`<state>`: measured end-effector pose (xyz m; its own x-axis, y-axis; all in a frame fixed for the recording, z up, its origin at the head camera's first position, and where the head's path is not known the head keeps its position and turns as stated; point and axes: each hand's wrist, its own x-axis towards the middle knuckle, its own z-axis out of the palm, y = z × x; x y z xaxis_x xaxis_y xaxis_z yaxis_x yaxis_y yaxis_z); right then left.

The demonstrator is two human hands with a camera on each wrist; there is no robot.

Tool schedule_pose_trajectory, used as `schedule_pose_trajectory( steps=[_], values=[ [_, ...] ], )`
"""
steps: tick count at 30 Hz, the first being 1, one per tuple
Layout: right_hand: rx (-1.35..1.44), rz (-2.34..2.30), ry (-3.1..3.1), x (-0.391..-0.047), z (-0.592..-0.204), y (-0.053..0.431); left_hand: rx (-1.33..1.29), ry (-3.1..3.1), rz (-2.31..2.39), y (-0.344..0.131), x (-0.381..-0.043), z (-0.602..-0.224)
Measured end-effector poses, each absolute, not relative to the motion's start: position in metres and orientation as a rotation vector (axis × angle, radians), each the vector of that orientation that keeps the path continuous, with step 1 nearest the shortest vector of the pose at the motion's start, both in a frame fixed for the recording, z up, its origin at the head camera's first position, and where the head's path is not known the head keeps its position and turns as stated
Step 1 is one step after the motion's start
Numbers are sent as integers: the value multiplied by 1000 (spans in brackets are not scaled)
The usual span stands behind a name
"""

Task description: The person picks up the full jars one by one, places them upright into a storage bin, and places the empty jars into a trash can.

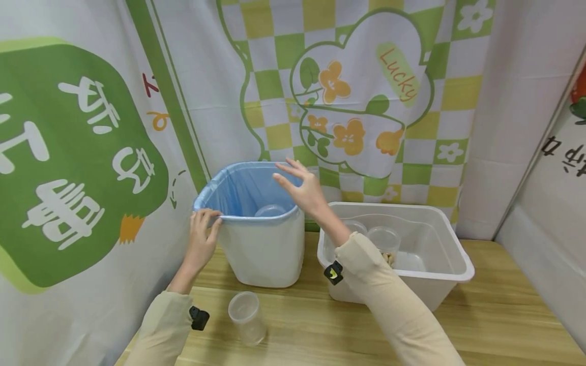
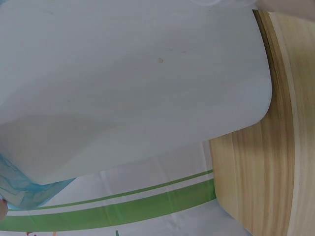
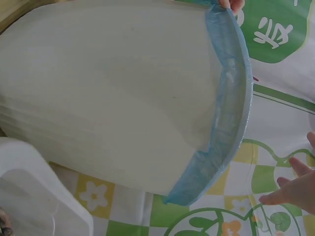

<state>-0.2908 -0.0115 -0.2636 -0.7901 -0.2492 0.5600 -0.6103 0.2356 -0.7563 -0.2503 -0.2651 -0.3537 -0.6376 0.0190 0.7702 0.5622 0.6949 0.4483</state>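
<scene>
A white trash can (image 1: 261,254) stands upright, lined with a blue plastic bag (image 1: 233,190) folded over its rim. At the near left corner my left hand (image 1: 203,239) grips the lined rim; its fingertips pinch the bag's edge in the right wrist view. My right hand (image 1: 305,190) hovers over the can's right side with fingers spread, holding nothing; the right wrist view shows these fingers (image 3: 295,189) apart from the bag. Inside the can lies a round clear plastic piece (image 1: 270,210), partly hidden. On the table in front stands a clear plastic jar (image 1: 247,317).
To the right is a white plastic bin (image 1: 439,244) with clear containers (image 1: 383,239) inside, one with small tan pieces (image 1: 388,258). Everything rests on a wooden table (image 1: 311,330). Printed curtains (image 1: 201,101) hang close behind and at both sides.
</scene>
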Motion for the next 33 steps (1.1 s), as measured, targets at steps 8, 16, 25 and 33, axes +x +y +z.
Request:
schedule_pose_trajectory(
  steps=[8, 16, 25, 33],
  values=[
    [857, 1540, -2148, -279, -275, -6, -461, -2105, -874, -269, -251, -354],
    [908, 1464, -2109, -263, -292, -1, -445, -2134, -856, -269, -250, -353],
    [1086, 1421, -1952, -233, -306, -2, -443, -2155, -834, -269, -248, -352],
    [1222, 1391, -1866, -226, -331, -11, -444, -2172, -839, -269, -248, -351]
  ],
)
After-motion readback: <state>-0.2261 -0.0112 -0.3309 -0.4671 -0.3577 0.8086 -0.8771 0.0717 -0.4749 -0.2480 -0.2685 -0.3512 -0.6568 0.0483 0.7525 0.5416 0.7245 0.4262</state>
